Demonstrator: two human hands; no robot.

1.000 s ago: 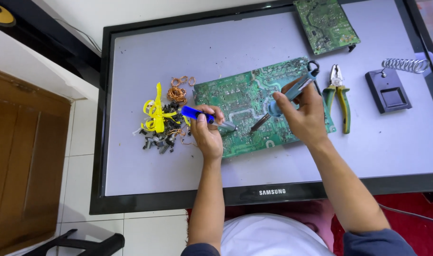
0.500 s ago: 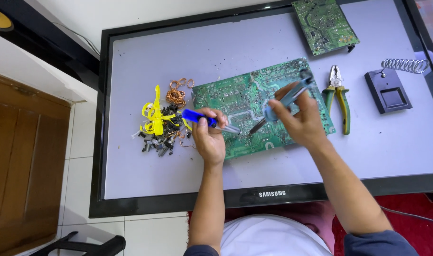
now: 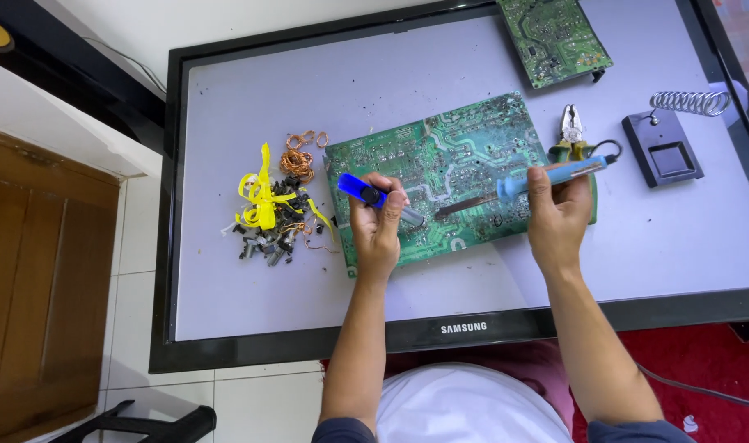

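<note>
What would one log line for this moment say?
left hand: holds blue tool | right hand: holds soldering iron | both over green circuit board

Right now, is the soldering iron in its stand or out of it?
Out. The right hand holds the soldering iron over the green circuit board; the coil stand sits empty.

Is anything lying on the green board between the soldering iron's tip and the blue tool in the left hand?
Nothing visible does. The soldering iron in the right hand points its tip across bare board toward the blue tool in the left hand. The pliers lie behind the iron.
</note>
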